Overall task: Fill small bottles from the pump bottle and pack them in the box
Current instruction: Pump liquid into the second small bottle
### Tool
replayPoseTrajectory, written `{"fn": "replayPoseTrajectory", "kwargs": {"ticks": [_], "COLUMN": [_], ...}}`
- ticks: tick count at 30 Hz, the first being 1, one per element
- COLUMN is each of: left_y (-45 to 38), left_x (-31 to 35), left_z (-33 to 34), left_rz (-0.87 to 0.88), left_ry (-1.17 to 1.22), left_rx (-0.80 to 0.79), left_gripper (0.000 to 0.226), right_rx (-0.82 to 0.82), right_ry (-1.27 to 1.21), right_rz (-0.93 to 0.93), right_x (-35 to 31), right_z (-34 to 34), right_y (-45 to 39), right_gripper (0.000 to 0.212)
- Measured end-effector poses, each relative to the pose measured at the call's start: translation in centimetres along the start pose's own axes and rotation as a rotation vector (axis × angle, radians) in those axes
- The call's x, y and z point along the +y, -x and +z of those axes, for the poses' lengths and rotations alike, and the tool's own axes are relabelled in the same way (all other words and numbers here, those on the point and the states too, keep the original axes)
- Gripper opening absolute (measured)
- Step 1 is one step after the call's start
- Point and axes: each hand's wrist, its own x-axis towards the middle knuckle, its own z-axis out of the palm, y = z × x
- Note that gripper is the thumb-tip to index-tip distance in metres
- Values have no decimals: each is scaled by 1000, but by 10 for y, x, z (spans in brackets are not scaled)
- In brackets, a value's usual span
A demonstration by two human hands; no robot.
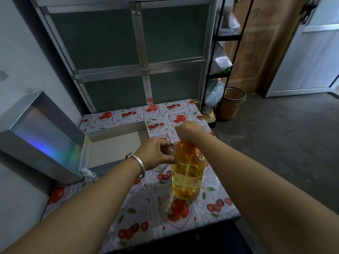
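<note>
You were mid-fill: your right hand pressed atop the pump bottle, your left hand pinching a small bottle just left of it. The box lay behind-left, apparently empty; capping likely came next.

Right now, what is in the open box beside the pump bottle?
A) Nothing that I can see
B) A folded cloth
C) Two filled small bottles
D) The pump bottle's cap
A: the box shows only its bare floor, while the left hand holds a small clear bottle at the pump bottle.

Brown bin beside black rack
</note>
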Motion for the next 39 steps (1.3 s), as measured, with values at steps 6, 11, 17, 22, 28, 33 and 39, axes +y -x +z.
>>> {"fn": "replayPoseTrajectory", "kwargs": {"ticks": [6, 11, 17, 22, 28, 33, 39], "left_y": [0, -1, -1, -3, -1, -1, 1], "left_x": [2, 1, 4, 4, 5, 4, 3], "left_z": [0, -1, -1, -2, -2, -3, -3], "left_rz": [-11, -20, -19, -11, -13, -13, -18], "left_ry": [5, 24, 13, 8, -2, 7, 0], "left_rx": [3, 6, 5, 10, 16, 22, 25], "left_gripper": [30, 35, 32, 34, 37, 32, 39], "right_rx": [-32, -13, -43, -37, -13, -35, 51], "right_ry": [-78, 32, 48, 61, -68, -79, -117], "right_rz": [20, -18, -4, -24, 40, 4, 53], "right_x": [0, -2, -1, -1, 1, -4, 1], "right_z": [-3, -2, -1, -4, 1, -6, 3], "right_y": [9, 3, 3, 1, 0, 6, 3], "right_gripper": [41, 46, 47, 46, 41, 46, 36]}}
